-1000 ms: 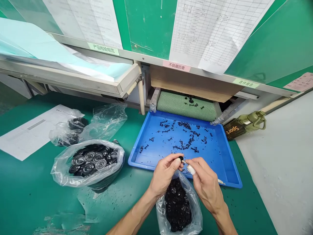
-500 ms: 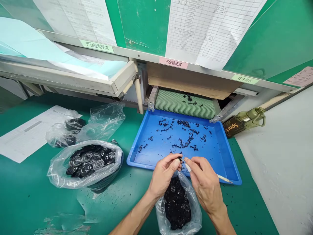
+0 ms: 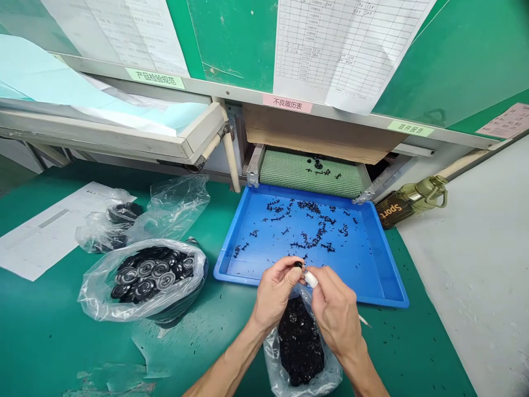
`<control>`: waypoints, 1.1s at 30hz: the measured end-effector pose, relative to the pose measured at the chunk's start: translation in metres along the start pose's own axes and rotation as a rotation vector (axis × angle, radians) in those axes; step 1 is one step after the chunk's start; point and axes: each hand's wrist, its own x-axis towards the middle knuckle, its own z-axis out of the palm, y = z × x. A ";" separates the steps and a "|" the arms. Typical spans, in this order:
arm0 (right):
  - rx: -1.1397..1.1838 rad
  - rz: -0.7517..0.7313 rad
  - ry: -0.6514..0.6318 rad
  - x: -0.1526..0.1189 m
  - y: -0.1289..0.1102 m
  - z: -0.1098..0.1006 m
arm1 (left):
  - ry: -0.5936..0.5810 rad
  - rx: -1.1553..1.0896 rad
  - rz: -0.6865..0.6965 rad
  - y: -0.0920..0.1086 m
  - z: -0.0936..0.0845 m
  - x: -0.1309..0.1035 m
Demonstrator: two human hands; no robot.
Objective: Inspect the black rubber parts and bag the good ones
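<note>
My left hand [image 3: 270, 292] pinches a small round black piece [image 3: 298, 265] between thumb and fingers, above the near edge of the blue tray. My right hand [image 3: 339, 311] grips a slim pale stick-like tool [image 3: 364, 321], whose back end sticks out behind the hand. Its front end meets the black piece, though the fingers partly hide the contact. Something white [image 3: 311, 279], perhaps a wrap, shows at the right fingertips. Below both hands, an open clear plastic bag [image 3: 330, 380] holds many small black pieces [image 3: 300, 347].
Black bits lie scattered in the blue tray [image 3: 372, 275], under the end of a green mesh conveyor [image 3: 285, 171]. At left stands an open bag of black discs [image 3: 144, 270], with a smaller tied bag [image 3: 118, 220] behind it. A bottle [image 3: 413, 201] lies at right.
My right hand has shifted slightly left and down, and its tool is angled more steeply. The left hand keeps hold of the black piece. The view has shifted a little.
</note>
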 end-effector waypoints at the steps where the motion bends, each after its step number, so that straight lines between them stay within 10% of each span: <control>1: 0.048 0.047 -0.014 0.002 0.001 0.002 | 0.000 -0.004 0.001 -0.002 -0.001 0.002; 9: 0.331 0.459 -0.166 0.021 0.042 0.021 | 0.035 -0.061 -0.098 -0.018 -0.002 0.024; 17: 0.178 0.383 -0.181 0.013 0.075 0.016 | 0.047 -0.054 -0.179 -0.011 -0.004 0.027; 25: 0.235 0.454 -0.095 -0.040 0.085 -0.006 | -0.038 0.033 -0.186 0.006 -0.008 -0.009; 33: 0.184 0.506 -0.009 -0.107 0.095 -0.019 | -0.308 0.711 -0.046 0.012 -0.025 -0.060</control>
